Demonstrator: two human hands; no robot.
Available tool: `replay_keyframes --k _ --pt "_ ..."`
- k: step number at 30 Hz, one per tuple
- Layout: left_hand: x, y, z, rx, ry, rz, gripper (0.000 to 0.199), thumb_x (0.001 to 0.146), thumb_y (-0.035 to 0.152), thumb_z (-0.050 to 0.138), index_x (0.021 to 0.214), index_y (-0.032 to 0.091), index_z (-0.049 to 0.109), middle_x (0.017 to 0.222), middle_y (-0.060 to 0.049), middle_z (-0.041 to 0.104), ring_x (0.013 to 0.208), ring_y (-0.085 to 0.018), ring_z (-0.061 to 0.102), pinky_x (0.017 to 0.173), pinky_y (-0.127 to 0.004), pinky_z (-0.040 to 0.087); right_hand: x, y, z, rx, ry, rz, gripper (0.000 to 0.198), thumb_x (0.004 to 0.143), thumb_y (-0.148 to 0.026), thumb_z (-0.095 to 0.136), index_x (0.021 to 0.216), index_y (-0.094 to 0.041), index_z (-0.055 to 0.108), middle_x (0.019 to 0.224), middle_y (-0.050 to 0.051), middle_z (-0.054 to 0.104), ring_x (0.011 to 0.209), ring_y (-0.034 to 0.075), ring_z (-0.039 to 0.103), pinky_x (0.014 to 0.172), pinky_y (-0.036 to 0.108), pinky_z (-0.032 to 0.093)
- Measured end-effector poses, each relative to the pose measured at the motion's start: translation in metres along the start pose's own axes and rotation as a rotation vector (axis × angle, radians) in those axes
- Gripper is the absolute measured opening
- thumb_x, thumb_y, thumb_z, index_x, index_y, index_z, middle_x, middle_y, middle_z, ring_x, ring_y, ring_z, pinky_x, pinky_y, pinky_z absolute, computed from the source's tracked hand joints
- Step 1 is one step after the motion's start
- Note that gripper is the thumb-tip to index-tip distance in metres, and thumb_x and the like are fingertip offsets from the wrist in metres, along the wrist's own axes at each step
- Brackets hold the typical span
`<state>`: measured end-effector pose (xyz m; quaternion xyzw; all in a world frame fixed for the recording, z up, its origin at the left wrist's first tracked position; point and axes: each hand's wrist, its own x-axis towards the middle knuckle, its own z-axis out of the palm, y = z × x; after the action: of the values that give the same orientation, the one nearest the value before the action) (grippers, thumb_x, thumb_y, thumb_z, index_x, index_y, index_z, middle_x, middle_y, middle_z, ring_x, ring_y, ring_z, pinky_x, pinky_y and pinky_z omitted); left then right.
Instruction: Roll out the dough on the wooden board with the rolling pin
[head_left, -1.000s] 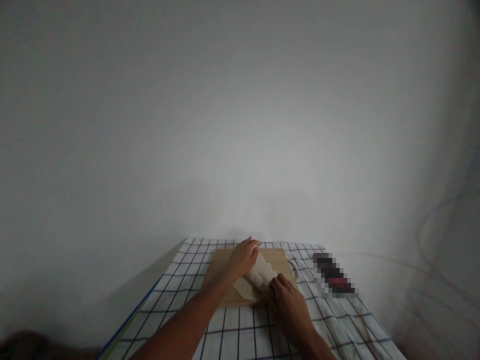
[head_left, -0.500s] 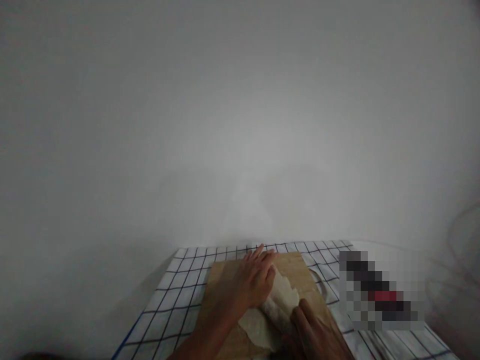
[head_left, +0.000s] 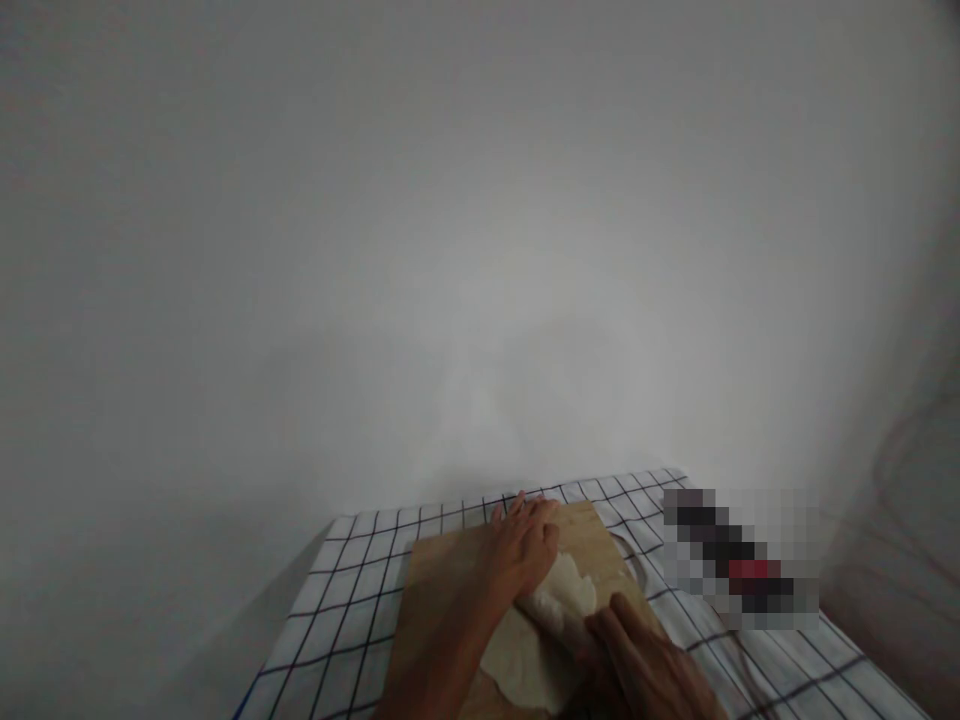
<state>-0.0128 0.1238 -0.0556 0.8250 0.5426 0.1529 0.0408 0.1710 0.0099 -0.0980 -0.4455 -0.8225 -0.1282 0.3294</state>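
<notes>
A pale, floury rolling pin (head_left: 553,616) lies slantwise over a flat, irregular sheet of dough (head_left: 517,660) on a wooden board (head_left: 442,570). My left hand (head_left: 525,545) is closed over the pin's far end, its fingertips pointing toward the wall. At the near end, my right hand (head_left: 637,650) grips the pin with curled fingers; its lower part is dark and hard to make out. Dough shows on both sides of the pin, with a ragged edge on the right (head_left: 577,580).
The board rests on a table with a white, dark-checked cloth (head_left: 337,610). A plain grey-white wall (head_left: 480,250) rises behind it. To the right is a pixelated patch (head_left: 742,560) with dark and red parts. A looped strap or cord (head_left: 634,560) lies beside the board.
The view has tilted and shifted slightly. Both hands stay on the rolling pin, with the left hand's fingers a little more bent and its forearm further right.
</notes>
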Motion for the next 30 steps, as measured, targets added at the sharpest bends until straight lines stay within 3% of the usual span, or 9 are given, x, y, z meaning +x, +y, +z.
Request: replay_keyframes --k 4,9,15,21,25,27,29,30 --pt "0.007 0.003 -0.002 -0.095 0.007 -0.051 0.045 0.102 0.029 0.035 0.14 0.028 0.057 0.15 -0.004 0.055 0.149 -0.032 0.035 0.122 -0.063 0.024 0.002 0.003 -0.002 -0.043 -0.002 -0.004 0.016 0.103 -0.028 0.037 0.095 -0.027 0.051 0.087 0.004 0.067 0.065 0.018 0.069 0.054 0.026 0.054" --pt "0.015 0.006 0.0 -0.053 0.106 -0.033 0.038 0.102 0.028 0.037 0.131 0.027 0.062 0.139 -0.008 0.064 0.144 -0.031 0.042 0.118 -0.058 0.03 0.005 0.003 -0.013 0.061 -0.144 0.103 0.017 0.104 -0.027 0.038 0.096 -0.026 0.053 0.091 0.003 0.064 0.074 0.018 0.069 0.063 0.026 0.053" --pt "0.027 0.01 -0.002 0.011 0.173 -0.036 0.029 0.101 0.022 0.04 0.113 0.02 0.066 0.116 -0.015 0.071 0.117 -0.03 0.061 0.102 -0.049 0.041 0.018 0.025 -0.011 0.07 -0.242 0.216 0.023 0.106 -0.028 0.037 0.096 -0.025 0.057 0.098 0.003 0.065 0.081 0.017 0.068 0.069 0.026 0.048" --pt "0.035 0.024 -0.016 0.012 0.27 -0.098 0.028 0.1 0.019 0.038 0.1 0.015 0.066 0.1 -0.017 0.071 0.1 -0.028 0.065 0.089 -0.043 0.046 0.049 0.056 -0.013 -0.03 -0.302 0.235 0.033 0.107 -0.027 0.029 0.102 -0.022 0.061 0.1 0.005 0.07 0.086 0.018 0.069 0.07 0.025 0.044" --pt "0.002 0.033 -0.034 -0.034 0.34 -0.052 0.029 0.099 0.018 0.038 0.109 0.02 0.065 0.108 -0.008 0.072 0.106 -0.02 0.065 0.094 -0.034 0.048 0.056 0.055 -0.016 -0.072 -0.37 0.251 0.041 0.107 -0.03 0.025 0.106 -0.02 0.065 0.104 0.008 0.073 0.086 0.02 0.071 0.069 0.027 0.046" --pt "-0.033 0.032 -0.037 -0.056 0.438 0.025 0.028 0.095 0.017 0.044 0.114 0.023 0.064 0.119 -0.006 0.068 0.117 -0.02 0.059 0.104 -0.034 0.044 0.055 0.058 -0.014 -0.047 -0.367 0.3 0.045 0.107 -0.033 0.024 0.102 -0.02 0.067 0.103 0.01 0.074 0.085 0.022 0.072 0.07 0.029 0.047" --pt "-0.072 0.027 -0.035 -0.051 0.522 0.026 0.027 0.094 0.018 0.044 0.111 0.024 0.064 0.116 -0.006 0.067 0.115 -0.022 0.06 0.103 -0.038 0.045 0.052 0.065 -0.009 0.016 -0.33 0.383 0.052 0.107 -0.038 0.023 0.094 -0.018 0.069 0.097 0.013 0.075 0.083 0.023 0.072 0.07 0.03 0.047" --pt "-0.09 0.024 -0.032 -0.03 0.503 -0.001 0.023 0.093 0.019 0.046 0.103 0.025 0.065 0.109 -0.005 0.068 0.108 -0.023 0.062 0.098 -0.039 0.047 0.049 0.071 -0.006 0.042 -0.311 0.425 0.057 0.107 -0.041 0.02 0.09 -0.018 0.069 0.093 0.014 0.075 0.082 0.023 0.072 0.069 0.03 0.048"
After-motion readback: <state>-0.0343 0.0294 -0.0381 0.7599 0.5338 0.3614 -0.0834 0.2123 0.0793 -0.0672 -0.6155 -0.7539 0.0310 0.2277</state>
